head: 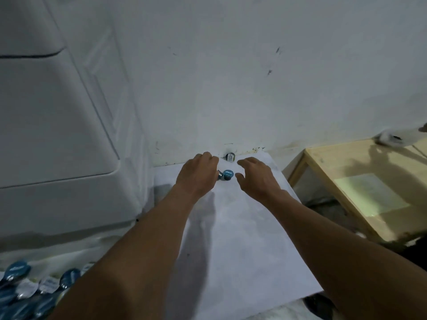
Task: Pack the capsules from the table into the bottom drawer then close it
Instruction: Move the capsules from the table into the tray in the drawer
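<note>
- Left hand [198,174] is curled, seemingly gripping a capsule beside the blue-lidded capsule [227,174] on the white table [249,239].
- Right hand [255,176], open and empty, hovers just right of that capsule.
- Dark-lidded capsule [230,156] lies beyond it, at the wall.

A pale wooden stand [360,195] sits right of centre against the marked white wall [231,77]; a white appliance [53,135] stands left.
</note>
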Tool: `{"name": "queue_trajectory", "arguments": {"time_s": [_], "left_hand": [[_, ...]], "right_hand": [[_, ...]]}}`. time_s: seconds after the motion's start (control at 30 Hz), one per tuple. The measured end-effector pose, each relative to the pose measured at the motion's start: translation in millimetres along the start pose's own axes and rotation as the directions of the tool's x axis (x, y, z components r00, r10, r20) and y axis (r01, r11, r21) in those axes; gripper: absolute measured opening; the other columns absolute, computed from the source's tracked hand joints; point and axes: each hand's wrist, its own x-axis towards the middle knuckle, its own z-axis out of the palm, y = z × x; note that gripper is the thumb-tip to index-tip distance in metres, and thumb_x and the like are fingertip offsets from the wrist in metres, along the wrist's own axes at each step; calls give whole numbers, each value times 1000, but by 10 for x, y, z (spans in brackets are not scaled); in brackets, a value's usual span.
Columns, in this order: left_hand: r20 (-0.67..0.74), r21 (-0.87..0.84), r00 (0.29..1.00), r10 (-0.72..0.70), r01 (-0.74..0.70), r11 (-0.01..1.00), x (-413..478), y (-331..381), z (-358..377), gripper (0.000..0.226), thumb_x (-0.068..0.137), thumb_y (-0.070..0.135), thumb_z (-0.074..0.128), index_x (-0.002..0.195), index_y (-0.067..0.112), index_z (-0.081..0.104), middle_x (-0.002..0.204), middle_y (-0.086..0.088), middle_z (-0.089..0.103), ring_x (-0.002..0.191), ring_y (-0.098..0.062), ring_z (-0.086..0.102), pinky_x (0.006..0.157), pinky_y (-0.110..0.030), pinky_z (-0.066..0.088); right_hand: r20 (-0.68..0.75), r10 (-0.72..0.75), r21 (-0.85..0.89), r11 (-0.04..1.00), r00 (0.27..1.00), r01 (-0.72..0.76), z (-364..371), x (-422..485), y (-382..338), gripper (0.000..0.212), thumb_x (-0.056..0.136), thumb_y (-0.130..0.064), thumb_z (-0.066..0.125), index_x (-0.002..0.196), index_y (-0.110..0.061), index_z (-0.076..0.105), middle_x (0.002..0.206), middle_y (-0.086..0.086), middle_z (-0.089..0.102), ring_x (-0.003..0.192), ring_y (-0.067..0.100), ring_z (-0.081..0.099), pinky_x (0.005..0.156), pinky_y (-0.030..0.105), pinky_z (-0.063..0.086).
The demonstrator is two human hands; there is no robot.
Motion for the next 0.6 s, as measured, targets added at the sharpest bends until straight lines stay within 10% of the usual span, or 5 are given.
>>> {"name": "queue_trajectory", "arguments": {"time_s": [0.6], "left_hand": [[328,-36,944,-40,55,998,828,-354,1034,35,86,15,57,121,17,55,125,-6,53,113,-25,48,89,-36,43]], "right_hand": [[258,10,47,999,966,-23,887,1025,438,33,88,-22,59,118,-9,56,120,13,58,103,31,59,86,41,51]]}}
